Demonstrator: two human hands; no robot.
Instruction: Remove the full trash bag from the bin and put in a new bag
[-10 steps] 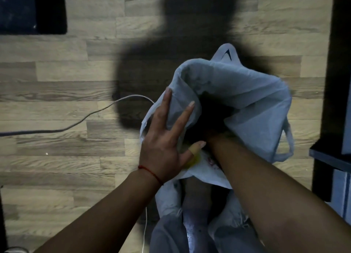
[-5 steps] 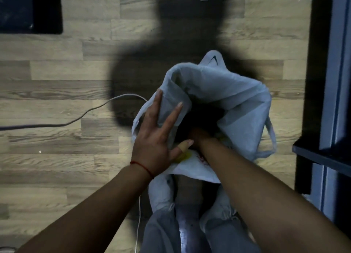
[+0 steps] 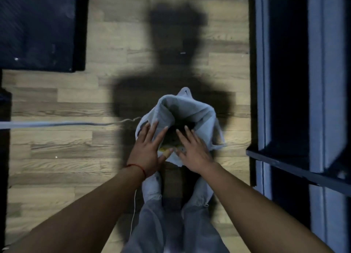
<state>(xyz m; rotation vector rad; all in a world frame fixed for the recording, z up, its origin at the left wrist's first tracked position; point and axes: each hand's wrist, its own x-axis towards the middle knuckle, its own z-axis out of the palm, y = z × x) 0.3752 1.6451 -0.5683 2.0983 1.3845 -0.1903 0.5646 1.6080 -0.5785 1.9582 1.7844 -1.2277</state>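
Note:
A pale grey-white plastic bag (image 3: 191,110) stands open on the wood floor just ahead of my feet, its mouth dark inside. My left hand (image 3: 147,152) lies flat against the bag's left side, fingers spread, a bandage on the thumb and a red thread at the wrist. My right hand (image 3: 191,150) rests with fingers spread on the near rim of the bag's mouth, outside the opening. Something yellow shows between my two thumbs at the bag's near edge. No bin is in view.
A white cable (image 3: 57,123) runs across the floor from the left edge to the bag. A dark mat (image 3: 38,28) lies at the far left. Dark blue shelving (image 3: 303,119) fills the right side. My grey-trousered legs (image 3: 171,224) stand below the bag.
My right hand has come out of the bag's mouth and now lies on its near rim. The view has risen, so the bag looks smaller and farther away.

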